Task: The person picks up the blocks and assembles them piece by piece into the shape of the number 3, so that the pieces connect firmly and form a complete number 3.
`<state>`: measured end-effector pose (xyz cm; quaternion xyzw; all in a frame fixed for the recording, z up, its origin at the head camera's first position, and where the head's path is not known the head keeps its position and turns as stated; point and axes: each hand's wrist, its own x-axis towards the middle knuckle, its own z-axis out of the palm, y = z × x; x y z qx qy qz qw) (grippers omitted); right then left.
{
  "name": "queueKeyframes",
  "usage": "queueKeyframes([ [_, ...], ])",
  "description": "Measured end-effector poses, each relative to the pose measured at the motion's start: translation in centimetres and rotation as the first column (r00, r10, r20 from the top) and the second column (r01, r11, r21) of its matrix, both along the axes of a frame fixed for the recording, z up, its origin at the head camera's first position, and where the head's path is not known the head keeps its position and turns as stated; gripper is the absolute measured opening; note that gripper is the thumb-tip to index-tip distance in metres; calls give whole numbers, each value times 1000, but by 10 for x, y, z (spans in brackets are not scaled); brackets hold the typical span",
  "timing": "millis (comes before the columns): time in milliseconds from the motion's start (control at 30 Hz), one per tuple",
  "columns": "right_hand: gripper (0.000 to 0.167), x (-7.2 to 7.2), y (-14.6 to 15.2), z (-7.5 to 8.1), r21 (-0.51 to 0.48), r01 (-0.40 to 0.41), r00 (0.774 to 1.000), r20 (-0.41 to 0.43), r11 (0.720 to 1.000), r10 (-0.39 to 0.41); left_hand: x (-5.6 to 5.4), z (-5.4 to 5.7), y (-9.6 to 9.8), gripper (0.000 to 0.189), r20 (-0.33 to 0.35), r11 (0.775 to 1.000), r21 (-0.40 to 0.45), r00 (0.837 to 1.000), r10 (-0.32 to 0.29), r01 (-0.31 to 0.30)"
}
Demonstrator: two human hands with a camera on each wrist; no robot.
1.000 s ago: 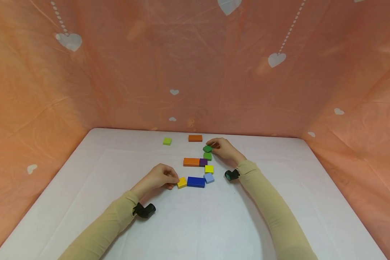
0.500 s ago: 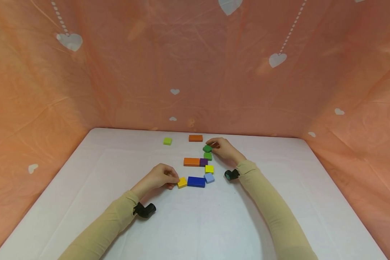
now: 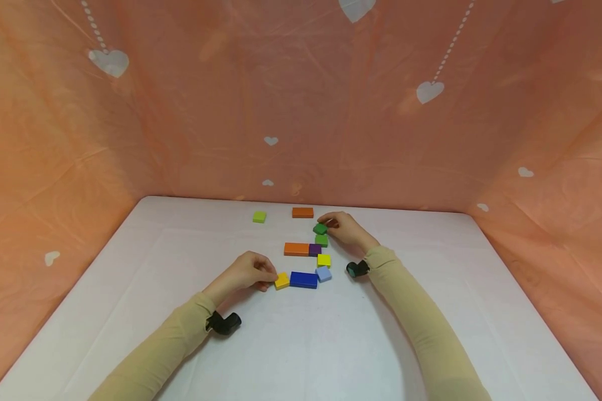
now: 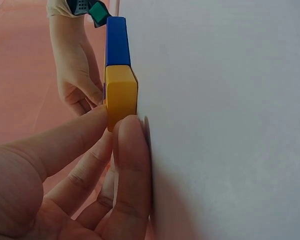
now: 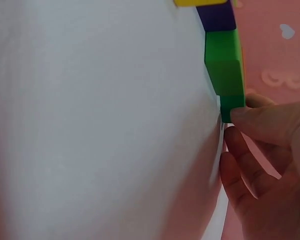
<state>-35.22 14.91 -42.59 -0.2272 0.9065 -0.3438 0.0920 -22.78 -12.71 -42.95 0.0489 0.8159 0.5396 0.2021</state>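
On the white table my left hand [image 3: 244, 272] pinches a yellow-orange block [image 3: 282, 280] between thumb and finger. That block touches the left end of a long blue block [image 3: 303, 280], as the left wrist view also shows. My right hand [image 3: 346, 229], farther back, pinches a dark green block [image 3: 320, 229] by its edges. A lighter green block [image 5: 225, 62] sits against it on the near side. Nearer still come a purple block [image 3: 315, 250] beside a long orange block [image 3: 296, 249], a bright yellow block [image 3: 323, 260] and a tilted light blue block [image 3: 323, 273].
Another long orange block [image 3: 302, 213] lies near the table's back edge. A lime block [image 3: 259, 217] lies apart to its left. Orange cloth [image 3: 301, 111] with pale hearts hangs behind and at both sides of the white table [image 3: 301, 345].
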Motion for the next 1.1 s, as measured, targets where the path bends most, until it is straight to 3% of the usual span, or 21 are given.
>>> queueKeyframes([
  [733, 31, -5, 5, 7, 13, 2, 1000, -7, 1000, -2, 0, -3, -1, 8, 2, 1000, -15, 1000, 16, -16],
  [867, 30, -11, 5, 13, -38, 13, 999, -33, 999, -14, 0, -2, -2, 7, 1, 1000, -19, 1000, 18, -18],
  [1100, 34, -19, -4, 23, -88, -51, 994, -97, 995, 43, 1, -1, -2, 8, -13, 1000, -9, 1000, -8, 7],
])
